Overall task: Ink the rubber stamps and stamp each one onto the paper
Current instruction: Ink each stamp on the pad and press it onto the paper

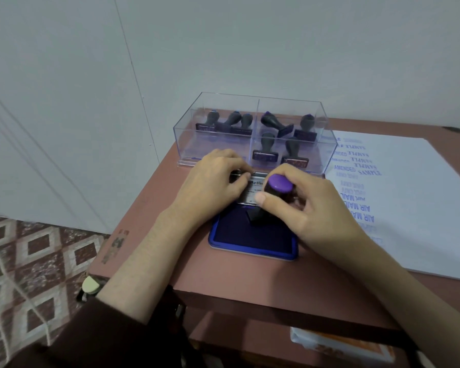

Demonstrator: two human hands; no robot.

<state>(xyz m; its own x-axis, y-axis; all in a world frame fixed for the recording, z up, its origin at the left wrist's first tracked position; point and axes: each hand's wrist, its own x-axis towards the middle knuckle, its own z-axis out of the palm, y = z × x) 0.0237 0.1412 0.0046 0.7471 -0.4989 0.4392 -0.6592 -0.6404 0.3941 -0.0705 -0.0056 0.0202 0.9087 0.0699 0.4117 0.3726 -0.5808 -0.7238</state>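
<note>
A blue ink pad (239, 235) lies open at the middle of the reddish-brown table (237, 280), its metal lid (254, 188) folded back. My right hand (311, 208) grips a black rubber stamp with a purple cap (278, 183), its base down on the dark pad. My left hand (215, 179) holds the lid's far left edge with curled fingers. White paper (414, 203) with several blue prints such as AIR MAIL and SAMPLE lies to the right.
A clear two-compartment box (191, 144) with several black stamps (266, 147) stands behind the pad against the wall. The table's front edge is close to me, with a shelf and an orange-white packet (337, 346) below. Patterned floor lies at left.
</note>
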